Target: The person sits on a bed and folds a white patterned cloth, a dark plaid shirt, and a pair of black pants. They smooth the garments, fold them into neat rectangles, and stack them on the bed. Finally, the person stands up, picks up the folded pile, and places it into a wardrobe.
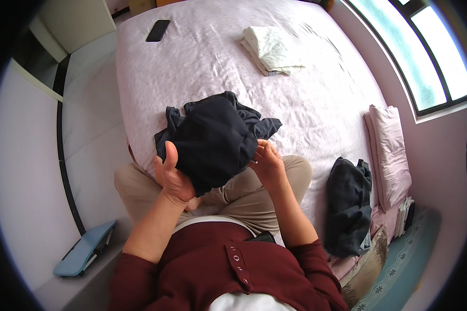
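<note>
A bunched dark navy or black garment [214, 140] lies partly over my crossed legs and partly on the bed, its loose ends spread at the far side. My left hand [173, 173] supports its near left edge, thumb raised and palm against the cloth. At the garment's right edge, my right hand [267, 159] pinches the fabric between thumb and fingers. Which piece of clothing it is cannot be told.
On the pale pink bed sheet [179, 70] lie a black smartphone [158, 30] and a folded white cloth [272, 50]. To the right are a dark bundle of clothes [348, 208] and folded pink bedding [391, 157]. A blue folding table [85, 248] stands at the lower left.
</note>
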The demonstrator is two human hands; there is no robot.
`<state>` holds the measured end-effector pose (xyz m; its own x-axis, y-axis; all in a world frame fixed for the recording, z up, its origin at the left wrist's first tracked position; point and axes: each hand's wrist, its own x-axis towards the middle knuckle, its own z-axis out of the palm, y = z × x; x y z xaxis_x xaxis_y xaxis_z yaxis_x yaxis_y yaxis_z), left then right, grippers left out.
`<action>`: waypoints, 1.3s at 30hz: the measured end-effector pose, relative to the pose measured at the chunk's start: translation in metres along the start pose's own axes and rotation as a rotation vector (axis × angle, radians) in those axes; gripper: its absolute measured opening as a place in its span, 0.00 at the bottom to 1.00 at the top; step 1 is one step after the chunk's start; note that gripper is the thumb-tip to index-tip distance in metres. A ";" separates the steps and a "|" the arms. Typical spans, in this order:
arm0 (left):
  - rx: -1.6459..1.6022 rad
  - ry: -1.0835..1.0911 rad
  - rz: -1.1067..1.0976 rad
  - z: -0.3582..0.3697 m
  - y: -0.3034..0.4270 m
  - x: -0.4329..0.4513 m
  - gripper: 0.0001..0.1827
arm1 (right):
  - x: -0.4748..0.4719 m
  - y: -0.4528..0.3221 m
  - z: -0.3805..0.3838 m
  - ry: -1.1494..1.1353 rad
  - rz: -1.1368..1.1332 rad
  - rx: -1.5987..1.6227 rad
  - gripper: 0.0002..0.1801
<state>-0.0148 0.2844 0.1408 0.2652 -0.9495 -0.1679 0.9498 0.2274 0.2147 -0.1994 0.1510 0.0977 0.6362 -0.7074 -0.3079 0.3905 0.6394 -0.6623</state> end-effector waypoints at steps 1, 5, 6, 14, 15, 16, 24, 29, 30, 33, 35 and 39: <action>-0.004 0.064 0.005 -0.004 0.001 0.001 0.38 | -0.006 -0.010 0.012 -0.020 0.000 -0.027 0.15; 0.028 -0.028 -0.060 0.001 0.007 0.005 0.38 | 0.000 0.001 0.003 -0.056 -0.038 -0.730 0.19; 0.049 -0.016 -0.038 0.002 0.011 0.004 0.38 | 0.003 0.004 0.001 -0.023 -0.059 -0.854 0.16; 0.167 -0.023 0.027 -0.018 0.066 -0.002 0.36 | 0.018 -0.036 -0.036 0.240 -0.181 -0.196 0.04; 0.148 0.011 0.016 -0.018 0.062 -0.003 0.35 | 0.017 -0.036 -0.032 0.277 -0.187 -0.245 0.03; 0.127 0.045 0.003 -0.016 0.054 -0.003 0.35 | 0.016 -0.036 -0.029 0.315 -0.192 -0.294 0.03; 0.134 0.031 -0.153 0.009 -0.011 0.002 0.36 | -0.010 -0.006 0.041 -0.395 -0.299 -1.016 0.09; 0.238 -0.054 -0.477 0.000 -0.041 -0.017 0.31 | 0.000 0.026 0.061 -0.405 -0.742 -1.503 0.13; 0.347 -0.042 -0.485 -0.001 -0.050 -0.021 0.31 | -0.003 0.027 0.058 -0.415 -0.642 -1.399 0.13; 0.753 -0.174 -0.444 0.005 -0.046 -0.022 0.28 | -0.001 0.024 0.051 -0.343 -0.307 -0.997 0.13; 1.063 -0.336 -0.333 0.014 -0.041 -0.020 0.27 | 0.008 0.016 0.046 -0.259 -0.192 -0.784 0.13; 1.358 -0.506 0.031 0.008 -0.054 -0.020 0.22 | 0.019 -0.003 0.039 -0.185 -0.062 -0.377 0.13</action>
<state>-0.0727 0.2897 0.1405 -0.0766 -0.9867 0.1435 -0.0179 0.1453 0.9892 -0.1626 0.1472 0.1201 0.7411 -0.6533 -0.1547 0.1829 0.4182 -0.8898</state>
